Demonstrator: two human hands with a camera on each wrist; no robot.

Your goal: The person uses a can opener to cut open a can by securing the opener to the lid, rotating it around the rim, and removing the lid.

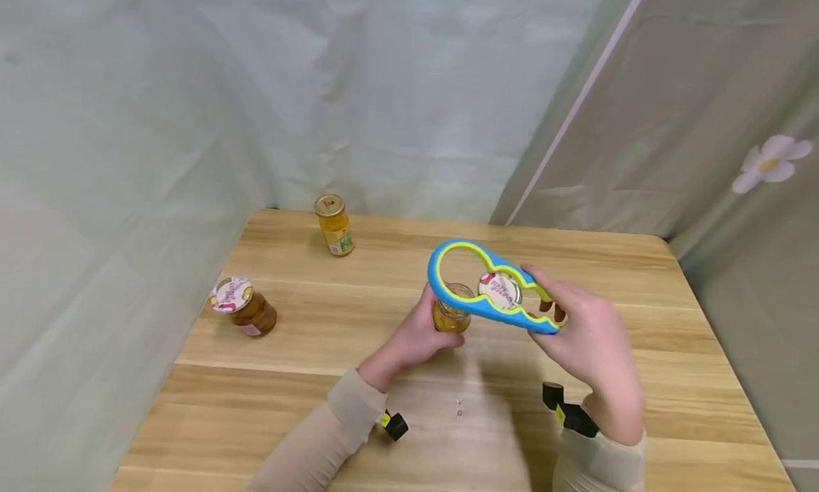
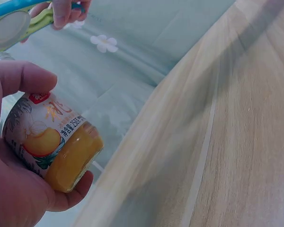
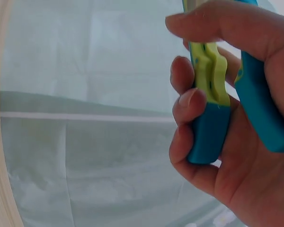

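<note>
My left hand [image 1: 422, 328] grips a small glass jar [image 2: 61, 137] of yellow fruit, tilted in the left wrist view, with a peach on its label. No lid sits on the jar's mouth in the head view. In my right hand [image 1: 591, 328] is a blue and yellow-green jar opener [image 1: 463, 303], its fingers curled around the handles [image 3: 210, 127]. A white printed lid [image 1: 501, 291] sits between the opener's scalloped inner edges. Its pale underside shows in the left wrist view. The opener's large loop is above the jar's rim in the head view.
A jar with a gold lid [image 1: 335, 229] stands at the back of the wooden table [image 1: 307, 328]. Another jar with a printed lid and brown contents [image 1: 252, 314] is at the left edge. Pale curtains [image 1: 409, 108] hang behind and beside the table. A tiny shiny object [image 1: 459, 410] shows near the front.
</note>
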